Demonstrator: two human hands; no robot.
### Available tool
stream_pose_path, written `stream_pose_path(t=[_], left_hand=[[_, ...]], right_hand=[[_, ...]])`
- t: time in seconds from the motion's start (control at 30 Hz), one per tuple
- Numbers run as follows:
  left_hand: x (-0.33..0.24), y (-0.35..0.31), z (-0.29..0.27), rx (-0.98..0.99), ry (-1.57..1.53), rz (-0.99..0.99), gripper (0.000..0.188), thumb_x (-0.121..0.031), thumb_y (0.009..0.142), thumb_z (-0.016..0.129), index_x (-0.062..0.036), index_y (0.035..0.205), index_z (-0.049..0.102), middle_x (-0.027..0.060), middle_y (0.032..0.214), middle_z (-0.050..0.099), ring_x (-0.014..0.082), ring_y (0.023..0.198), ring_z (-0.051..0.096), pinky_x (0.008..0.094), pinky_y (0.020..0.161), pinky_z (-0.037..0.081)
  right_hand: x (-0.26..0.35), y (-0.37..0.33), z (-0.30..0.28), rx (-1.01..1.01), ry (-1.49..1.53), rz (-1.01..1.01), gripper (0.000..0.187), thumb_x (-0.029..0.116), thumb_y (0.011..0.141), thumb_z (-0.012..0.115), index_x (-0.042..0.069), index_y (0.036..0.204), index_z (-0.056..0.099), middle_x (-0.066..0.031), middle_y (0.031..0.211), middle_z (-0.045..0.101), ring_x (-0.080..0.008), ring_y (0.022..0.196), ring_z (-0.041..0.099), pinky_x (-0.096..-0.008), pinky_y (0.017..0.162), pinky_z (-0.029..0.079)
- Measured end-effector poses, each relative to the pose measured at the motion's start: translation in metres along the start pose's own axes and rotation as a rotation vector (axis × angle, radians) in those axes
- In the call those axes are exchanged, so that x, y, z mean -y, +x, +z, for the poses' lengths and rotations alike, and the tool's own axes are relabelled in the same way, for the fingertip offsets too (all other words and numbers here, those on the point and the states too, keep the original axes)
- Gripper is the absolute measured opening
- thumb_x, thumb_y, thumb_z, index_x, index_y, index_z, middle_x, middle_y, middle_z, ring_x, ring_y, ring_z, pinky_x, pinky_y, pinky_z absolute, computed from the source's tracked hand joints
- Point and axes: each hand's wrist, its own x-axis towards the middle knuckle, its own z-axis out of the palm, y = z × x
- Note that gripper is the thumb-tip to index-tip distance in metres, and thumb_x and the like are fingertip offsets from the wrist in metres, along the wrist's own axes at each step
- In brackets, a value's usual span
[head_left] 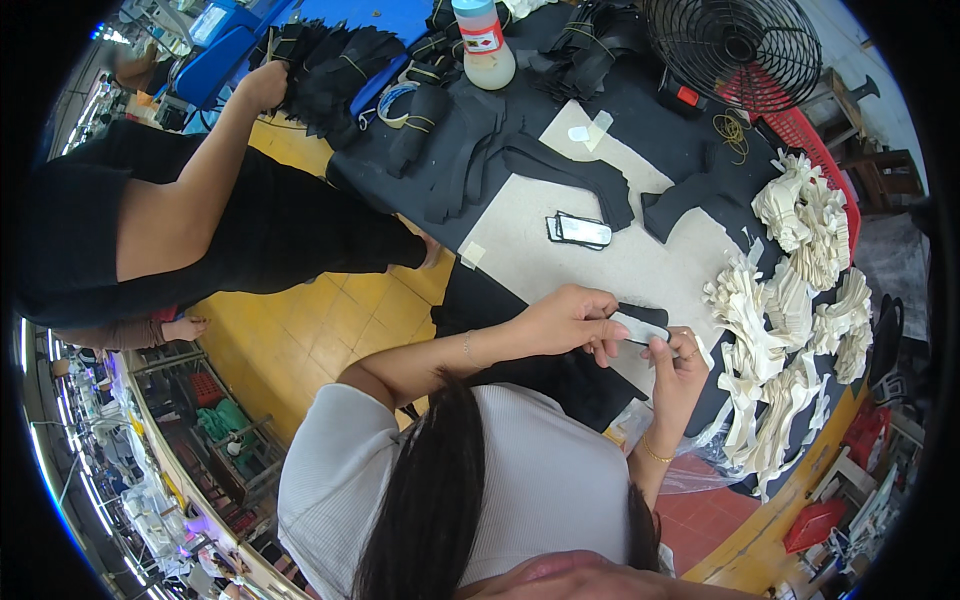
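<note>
Left grip (578,316): pinching pale strip (638,328) at left end | right grip (682,372): pinching right end | strip between both

Pale oblong piece (636,328), pinched at both ends; black rounded piece (648,314) just beyond.

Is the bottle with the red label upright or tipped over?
Upright: the bottle stands on its base on the dark cloth, blue top uppermost.

Strip (640,328): looks smooth; material unclear. Near right edge of surface (645,135), cloth bundles (800,210) look matt, crinkled. Toward far edge, bottle (489,68) appears glossy plastic. Sheet (520,260): matt, paper-like.
</note>
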Motion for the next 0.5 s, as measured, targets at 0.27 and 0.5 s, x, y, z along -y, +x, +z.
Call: stream_pose_path(t=[0.27, 0.5], left_hand=[[-0.0004, -0.0046, -0.0059, 0.022, 0.041, -0.02, 0.03, -0.024, 0.106, 0.054, -0.0003, 0.088, 0.055, 0.0119, 0.088, 0.074, 0.0176, 0.079, 0.075, 0.0238, 0.065, 0.051], [-0.0008, -0.0064, -0.0072, 0.018, 0.061, -0.01, 0.03, -0.025, 0.107, 0.051, -0.0001, 0.091, 0.057, 0.0103, 0.088, 0.074, 0.0181, 0.08, 0.075, 0.0253, 0.067, 0.052]], right_hand=[[0.0057, 0.0014, -0.0017, 0.047, -0.081, -0.034, 0.025, 0.015, 0.096, 0.069, -0.002, 0.079, 0.064, -0.0049, 0.081, 0.061, -0.0091, 0.067, 0.051, -0.0233, 0.059, 0.039], [0.0075, -0.0013, -0.0067, 0.113, -0.137, -0.044, 0.022, 0.014, 0.101, 0.059, -0.002, 0.087, 0.064, -0.0057, 0.085, 0.059, -0.0123, 0.075, 0.052, -0.0255, 0.068, 0.041]])
